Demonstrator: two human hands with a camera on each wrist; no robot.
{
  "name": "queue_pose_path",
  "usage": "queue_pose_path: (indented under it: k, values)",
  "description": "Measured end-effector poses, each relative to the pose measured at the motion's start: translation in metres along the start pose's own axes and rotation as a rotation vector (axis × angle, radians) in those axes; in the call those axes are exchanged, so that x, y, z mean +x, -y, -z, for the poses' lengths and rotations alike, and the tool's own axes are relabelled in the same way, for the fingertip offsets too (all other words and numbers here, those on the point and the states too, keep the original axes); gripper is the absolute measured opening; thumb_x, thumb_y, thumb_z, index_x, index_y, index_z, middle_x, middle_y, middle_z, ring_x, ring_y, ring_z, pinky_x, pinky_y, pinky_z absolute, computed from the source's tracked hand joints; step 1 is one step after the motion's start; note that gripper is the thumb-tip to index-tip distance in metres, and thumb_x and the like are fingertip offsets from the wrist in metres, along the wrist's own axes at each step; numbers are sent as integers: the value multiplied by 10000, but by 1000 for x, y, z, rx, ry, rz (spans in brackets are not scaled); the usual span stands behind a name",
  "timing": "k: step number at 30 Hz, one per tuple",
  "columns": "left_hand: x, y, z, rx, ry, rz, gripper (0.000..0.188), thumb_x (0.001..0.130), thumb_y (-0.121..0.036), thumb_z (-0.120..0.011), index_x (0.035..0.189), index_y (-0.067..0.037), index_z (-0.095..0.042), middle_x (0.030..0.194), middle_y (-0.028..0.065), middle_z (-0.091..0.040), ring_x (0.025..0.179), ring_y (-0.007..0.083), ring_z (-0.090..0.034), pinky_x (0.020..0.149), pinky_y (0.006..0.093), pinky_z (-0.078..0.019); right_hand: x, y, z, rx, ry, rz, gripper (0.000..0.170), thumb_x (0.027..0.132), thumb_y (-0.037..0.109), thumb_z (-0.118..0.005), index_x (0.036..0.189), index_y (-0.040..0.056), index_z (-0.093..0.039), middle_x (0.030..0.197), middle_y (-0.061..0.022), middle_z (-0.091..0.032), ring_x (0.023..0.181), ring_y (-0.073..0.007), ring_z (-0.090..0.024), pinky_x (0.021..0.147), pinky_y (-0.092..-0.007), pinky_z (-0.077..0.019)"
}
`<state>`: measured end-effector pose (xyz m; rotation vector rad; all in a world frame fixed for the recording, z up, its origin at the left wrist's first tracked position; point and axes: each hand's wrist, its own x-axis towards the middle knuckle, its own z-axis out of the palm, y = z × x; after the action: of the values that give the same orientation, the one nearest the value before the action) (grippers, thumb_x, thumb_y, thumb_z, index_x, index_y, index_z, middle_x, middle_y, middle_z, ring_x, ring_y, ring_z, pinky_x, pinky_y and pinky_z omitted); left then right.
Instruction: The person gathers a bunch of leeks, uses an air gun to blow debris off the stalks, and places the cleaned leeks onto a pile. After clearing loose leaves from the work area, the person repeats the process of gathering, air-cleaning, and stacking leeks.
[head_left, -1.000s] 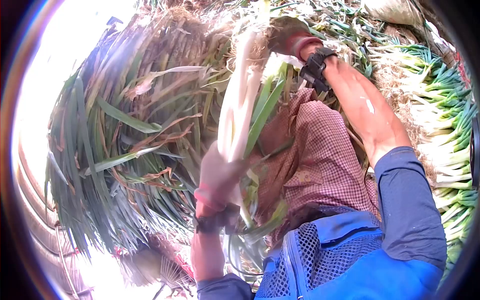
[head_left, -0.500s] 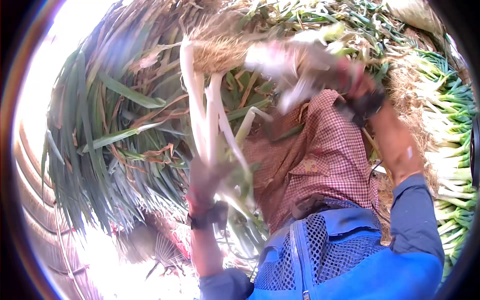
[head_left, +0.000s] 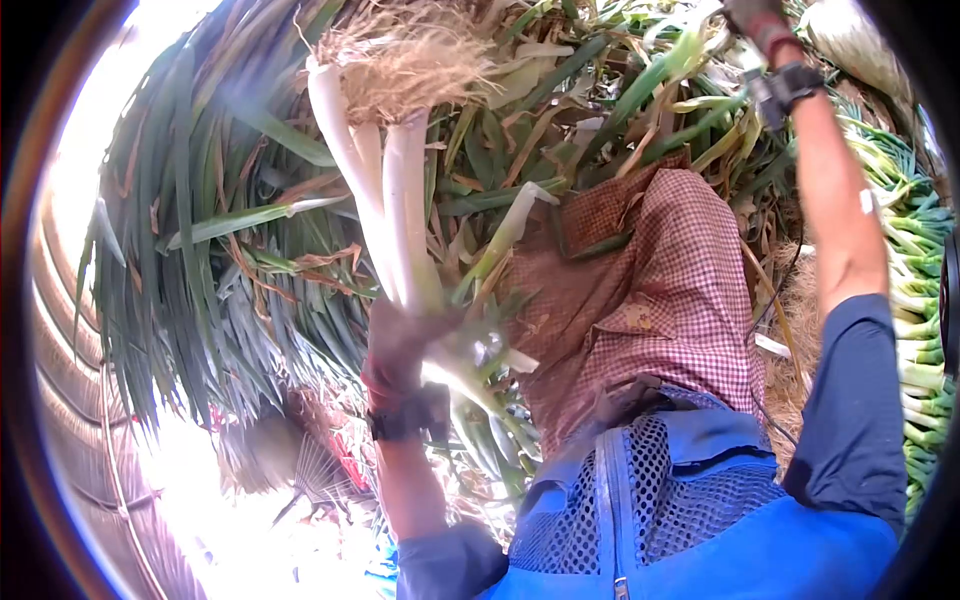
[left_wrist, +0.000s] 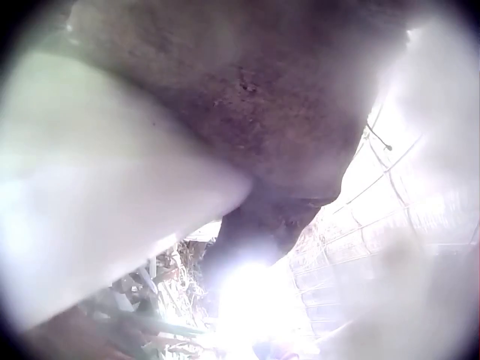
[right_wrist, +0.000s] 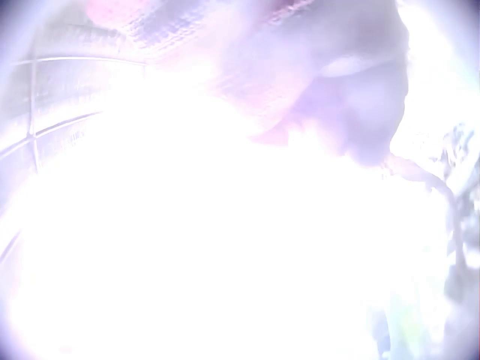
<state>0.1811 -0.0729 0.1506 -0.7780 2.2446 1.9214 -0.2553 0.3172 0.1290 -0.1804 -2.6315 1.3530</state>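
My gloved left hand grips a few thick green onions around their shafts. Their white stems point up, topped by a bushy tan root clump. In the left wrist view a pale stem lies against the dark glove. My gloved right hand is far out at the top right, over loose leaves. A blurred pale green leaf shows just left of it. In the right wrist view glare washes out most of that hand, and a thin strip trails by its fingertips; whether they hold it I cannot tell.
A tall heap of long green onion leaves fills the left side. Stripped leaves litter the top. Rows of cleaned green onions line the right. Checkered cloth covers the lap. A wire rake-like thing shows at lower left.
My right hand has swept from beside the onion roots, past a blur of pale peelings, out to the top right. My left hand still grips the green onions, which lean further left.
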Motion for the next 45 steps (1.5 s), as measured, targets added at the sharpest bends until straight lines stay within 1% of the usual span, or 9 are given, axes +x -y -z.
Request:
queue_pose_path:
  k: [1,2,6,11,13,19,25,32,45]
  values:
    - [6,9,10,-16,38,-26,602,658,-49,-601,1233,126,-641,907,96,-685,733,204,-679,701,314,-575,81,-86,-40,-84,-286,733,637,891,275,-807,1483,119,-633,1047,-136,-778,771,-228,-743,659,-417,-607]
    - [7,7,8,-20,33,-20,602,658,-49,-601,1233,126,-641,907,96,-685,733,204,-679,701,314,-575,7,16,23,-529,320,71,752,840,395,-837,1493,100,-610,1059,-180,-789,877,-317,-773,788,-472,-618]
    - [25,0,10,-20,63,-25,580,760,-30,-584,1321,118,-587,911,74,-649,809,171,-646,740,282,-517,-89,38,-18,-563,270,766,780,808,393,-820,1462,31,-598,1110,-291,-762,1059,-424,-750,913,-501,-592]
    - [29,-9,-4,-60,59,-108,452,950,-85,-682,1349,104,-585,940,53,-650,841,149,-632,774,263,-504,-312,61,-116,61,1159,642,925,869,261,-909,1621,47,-415,1472,-228,-642,1346,-321,-641,1122,-421,-552]
    - [36,-4,-2,-100,74,-119,461,964,-112,-719,1352,101,-591,960,48,-659,858,147,-638,788,277,-513,-355,62,-134,125,1541,471,448,960,275,-758,1376,119,-703,1134,-149,-782,1061,-331,-742,967,-438,-586]
    - [55,26,1,-199,166,-167,535,957,-250,-787,1373,43,-623,1029,45,-703,898,157,-671,814,317,-550,-227,31,-83,342,1200,828,205,1030,287,-649,1106,144,-775,1037,-129,-743,920,-261,-726,801,-382,-608]
    - [67,29,-11,-110,147,-118,603,913,-324,-807,1361,34,-620,984,87,-717,856,201,-698,782,342,-564,-103,56,45,-690,-215,660,550,901,216,-701,1414,30,-627,1110,-264,-766,1054,-420,-750,914,-498,-590]
    - [62,23,-24,-192,249,-188,615,926,-340,-804,1366,41,-606,1012,83,-719,887,193,-701,818,347,-569,-272,70,-111,255,1041,560,221,1002,243,-686,1072,55,-777,960,-119,-781,857,-228,-730,772,-390,-584]
    - [66,41,19,-249,45,-202,451,955,-135,-736,1352,47,-626,1014,136,-763,840,258,-745,764,391,-621,-226,-17,-72,-872,835,600,187,923,258,-688,950,75,-714,909,-169,-735,828,-365,-743,757,-482,-599]
